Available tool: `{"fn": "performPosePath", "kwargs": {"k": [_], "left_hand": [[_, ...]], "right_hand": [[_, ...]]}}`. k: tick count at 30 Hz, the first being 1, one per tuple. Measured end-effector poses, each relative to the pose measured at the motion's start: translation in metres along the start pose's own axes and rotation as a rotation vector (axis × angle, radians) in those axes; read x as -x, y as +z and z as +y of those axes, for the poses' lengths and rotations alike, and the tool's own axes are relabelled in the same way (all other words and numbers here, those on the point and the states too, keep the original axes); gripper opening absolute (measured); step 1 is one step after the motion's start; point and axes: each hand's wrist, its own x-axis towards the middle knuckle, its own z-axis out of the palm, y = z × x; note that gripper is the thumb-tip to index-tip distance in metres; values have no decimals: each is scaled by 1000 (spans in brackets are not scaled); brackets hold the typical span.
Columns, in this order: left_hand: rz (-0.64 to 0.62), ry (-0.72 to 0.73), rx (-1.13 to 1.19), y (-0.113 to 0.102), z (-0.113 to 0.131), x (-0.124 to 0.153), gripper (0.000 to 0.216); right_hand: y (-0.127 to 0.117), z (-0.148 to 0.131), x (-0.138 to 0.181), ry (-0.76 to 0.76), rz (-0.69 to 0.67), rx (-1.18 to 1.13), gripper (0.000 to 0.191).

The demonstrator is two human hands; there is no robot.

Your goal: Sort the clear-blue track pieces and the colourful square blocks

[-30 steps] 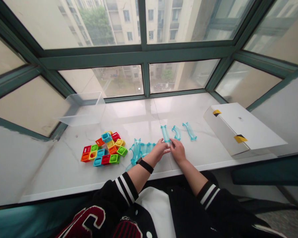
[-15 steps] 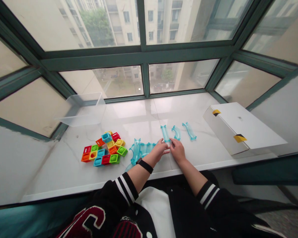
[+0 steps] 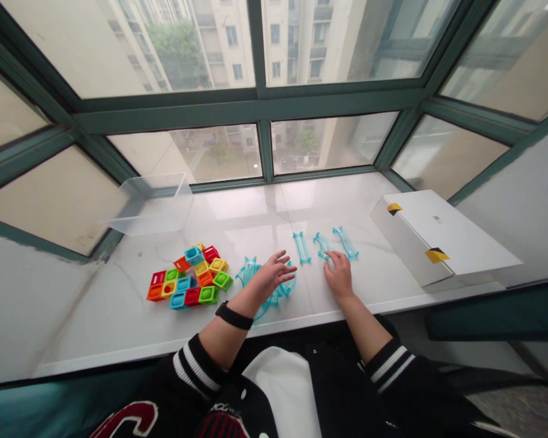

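My left hand, fingers spread, hovers over a pile of clear blue plastic track pieces and hides part of it. Its fingers are apart and hold nothing. To the right, my right hand rests low at the near end of a curved blue track piece, its fingertips at that piece; whether they grip it cannot be made out. A straight blue track piece lies left of the curved one, and a longer track piece lies on its right.
Several colourful square blocks sit in a cluster on the left of the white ledge. Behind them stands a clear plastic bin. At the right is a white box with yellow-black tabs. Windows border the ledge's far side.
My left hand has moved left from the straight track piece to above the pile, its fingers spreading. My right hand has shifted right, from the straight piece to the curved one.
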Motion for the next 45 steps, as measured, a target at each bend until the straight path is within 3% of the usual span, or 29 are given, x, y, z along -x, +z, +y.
{"fn": "performPosePath", "kwargs": {"k": [5,12,23,37,42,45], "left_hand": [[57,77,29,-41,24,44,70],[173,119,74,-77,24,86,67],[177,136,135,-98,6,99,65],[196,137,169,-107,2,111,68],[197,132,205,-115,2,112,70],[208,132,213,-119,0,112,68]], "right_hand": [[4,14,-3,-4,-69,175,40],[10,14,-6,-8,-119,319,37],[12,12,-12,-10,-89,398,37],[10,11,-8,17,-130,375,42],[0,0,1,-69,-51,291,42],[-1,-15,7,-178,-104,179,40]]}}
